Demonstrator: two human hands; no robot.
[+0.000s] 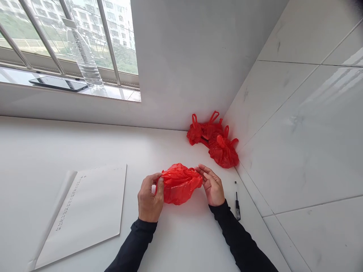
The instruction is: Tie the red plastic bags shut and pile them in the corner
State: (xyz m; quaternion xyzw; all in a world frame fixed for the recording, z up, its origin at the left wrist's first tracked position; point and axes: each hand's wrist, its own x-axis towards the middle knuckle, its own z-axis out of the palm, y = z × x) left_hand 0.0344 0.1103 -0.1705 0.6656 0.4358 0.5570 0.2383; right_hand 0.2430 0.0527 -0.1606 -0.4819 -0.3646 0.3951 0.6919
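The person's black-sleeved left forearm (132, 245) and right forearm (241, 240) extend from the near side, the left hand (149, 200) pinching between thumb and fingers, the right hand (214, 190) turned leftward with fingers loosely extended.

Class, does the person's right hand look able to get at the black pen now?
Probably yes. The black pen lies beside the right hand, with only white tabletop showing between them. That hand is at the edge of the red bag, so may need to leave it first.
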